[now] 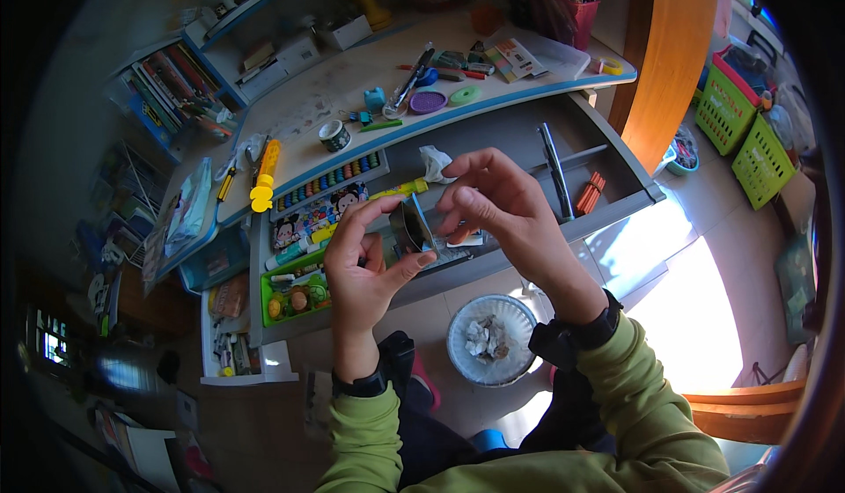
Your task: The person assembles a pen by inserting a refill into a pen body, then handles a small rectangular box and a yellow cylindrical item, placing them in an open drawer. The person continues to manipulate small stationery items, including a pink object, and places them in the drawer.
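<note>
While the left hand (363, 260) pinches a small, dark, flat-sided box (411, 227) between thumb below and fingers above, the right hand (510, 207) curls loosely just beside it, fingers bent; whether they hold anything, I cannot tell. The box is in front of the person, raised above the open drawer (493, 251). It looks light, with thin, fairly stiff walls that a hard squeeze might dent; its shiny face may be slippery. Opposite edges seem the best place to take hold. Its long axis slants, the upper end pointing away and slightly left, the lower end toward the left thumb.
</note>
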Motion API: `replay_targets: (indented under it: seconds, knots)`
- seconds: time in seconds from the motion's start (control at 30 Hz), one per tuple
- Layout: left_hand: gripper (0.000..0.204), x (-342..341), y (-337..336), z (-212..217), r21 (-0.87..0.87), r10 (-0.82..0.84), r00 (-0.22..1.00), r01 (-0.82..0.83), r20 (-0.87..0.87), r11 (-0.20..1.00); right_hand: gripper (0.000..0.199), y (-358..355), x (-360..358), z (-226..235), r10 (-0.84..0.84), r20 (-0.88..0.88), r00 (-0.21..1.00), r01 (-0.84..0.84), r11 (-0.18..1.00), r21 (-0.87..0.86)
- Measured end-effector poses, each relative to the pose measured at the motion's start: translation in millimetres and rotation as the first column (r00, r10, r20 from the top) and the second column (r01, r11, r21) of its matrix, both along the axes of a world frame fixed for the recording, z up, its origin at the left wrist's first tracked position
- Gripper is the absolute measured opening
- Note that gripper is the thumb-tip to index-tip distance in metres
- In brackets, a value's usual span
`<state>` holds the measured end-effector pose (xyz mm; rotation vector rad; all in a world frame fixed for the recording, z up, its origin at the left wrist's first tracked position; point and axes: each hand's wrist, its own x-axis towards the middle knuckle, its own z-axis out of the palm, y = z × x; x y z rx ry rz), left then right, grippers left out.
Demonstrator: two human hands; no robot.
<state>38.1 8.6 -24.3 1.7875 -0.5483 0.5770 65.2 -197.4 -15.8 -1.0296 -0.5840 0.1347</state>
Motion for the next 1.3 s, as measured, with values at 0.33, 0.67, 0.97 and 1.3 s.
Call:
replay_targets:
  seconds: [0.33,0.67,0.97,1.3]
  knots:
    - [0.056,6.2,-19.2,-6.2,-0.365,0.027,0.999,-0.037,-0.034,0.93,0.051,62.5,-25.1,-33.9,0.369,-0.374,0.851,-0.3,0.926,0.23]
    - [0.046,23.4,-25.8,-8.5,-0.378,0.056,0.988,-0.108,-0.145,0.92,0.044,102.0,-42.1,-46.6,0.227,-0.538,0.812,-0.01,0.927,0.376]
    - [0.039,38.7,-6.0,-19.7,-0.657,-0.022,0.979,-0.12,-0.204,0.744,0.043,104.6,-36.8,-43.9,0.231,-0.66,0.715,0.105,0.898,0.428]
    - [0.04,35.3,-6.1,-14.7,-0.676,0.018,0.983,-0.137,-0.18,0.724,0.035,103.8,-33.6,-41.9,0.207,-0.662,0.721,0.158,0.88,0.447]
